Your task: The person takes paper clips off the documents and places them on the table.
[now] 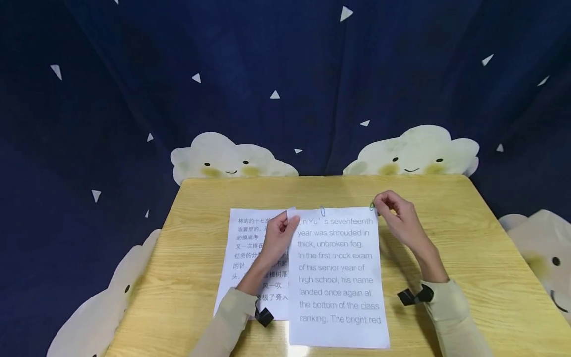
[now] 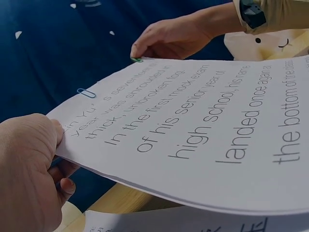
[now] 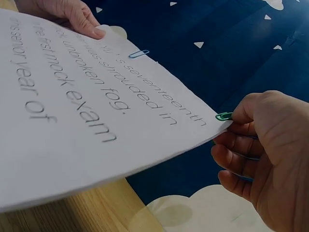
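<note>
A small stack of white sheets with large English print [image 1: 339, 275] is held up by its two top corners, tilted above the table. My left hand [image 1: 277, 239] pinches the top left corner, thumb on the printed face and fingers beneath. At the top right corner, my right hand [image 1: 401, 218] pinches a green paper clip [image 3: 223, 116] at the paper's edge; its other fingers curl loosely below. A blue paper clip [image 2: 87, 93] sits on the top edge between the hands. Under my left forearm lies a sheet with Chinese print [image 1: 241, 306], partly covered by the English one.
The light wooden table [image 1: 473, 238] extends on both sides of the papers. Behind it hangs a dark blue curtain [image 1: 267, 49] with white triangles. Cloud-shaped cushions with smiling faces, such as one at the back right [image 1: 415, 148], line the table's edges.
</note>
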Available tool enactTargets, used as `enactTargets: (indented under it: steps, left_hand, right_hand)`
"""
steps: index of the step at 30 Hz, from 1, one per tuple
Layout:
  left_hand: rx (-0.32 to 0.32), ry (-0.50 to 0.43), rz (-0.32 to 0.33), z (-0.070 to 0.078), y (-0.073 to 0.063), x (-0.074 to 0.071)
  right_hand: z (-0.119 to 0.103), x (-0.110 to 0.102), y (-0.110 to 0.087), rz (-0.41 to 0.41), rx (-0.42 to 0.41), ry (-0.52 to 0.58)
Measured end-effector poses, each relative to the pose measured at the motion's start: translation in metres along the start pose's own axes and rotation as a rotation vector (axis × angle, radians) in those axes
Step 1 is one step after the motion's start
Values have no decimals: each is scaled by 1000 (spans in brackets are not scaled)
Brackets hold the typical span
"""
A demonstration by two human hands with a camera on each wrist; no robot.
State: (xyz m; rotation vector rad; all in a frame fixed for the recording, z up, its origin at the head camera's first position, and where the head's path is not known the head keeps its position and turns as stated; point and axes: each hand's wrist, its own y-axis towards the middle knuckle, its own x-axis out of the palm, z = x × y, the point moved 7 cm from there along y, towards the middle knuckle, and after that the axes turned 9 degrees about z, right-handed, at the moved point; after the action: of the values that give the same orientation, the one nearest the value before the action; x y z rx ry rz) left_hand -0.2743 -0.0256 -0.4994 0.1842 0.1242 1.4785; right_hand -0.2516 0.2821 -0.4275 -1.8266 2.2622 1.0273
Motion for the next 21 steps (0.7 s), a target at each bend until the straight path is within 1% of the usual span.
enactTargets:
  steps: [4,8,11,13,16,19,21]
  left_hand:
    - [3,20,13,1,1,-3]
    - [-7,26,2,-3,0,-3]
    - [3,25,-4,-4,-1,-3]
    - [12,28,-4,-4,-2,-3]
    - [18,27,-1,-3,-2,-3]
    - [16,22,0,-3,-2,-3]
    - [17,20,0,-2,-1,-4]
  right_hand:
    - [5,-3,0,1,9,-19]
    - [16,-7,-2,-2,25,-36]
    - [19,-9,-3,0,35,-41]
    - [16,-10,-2,4,40,-37]
    - [2,-12,-2,10,34,-32]
    - [-11,-14,-1,15,11,-24]
    - [-15,-14,-1,16,-3,-25]
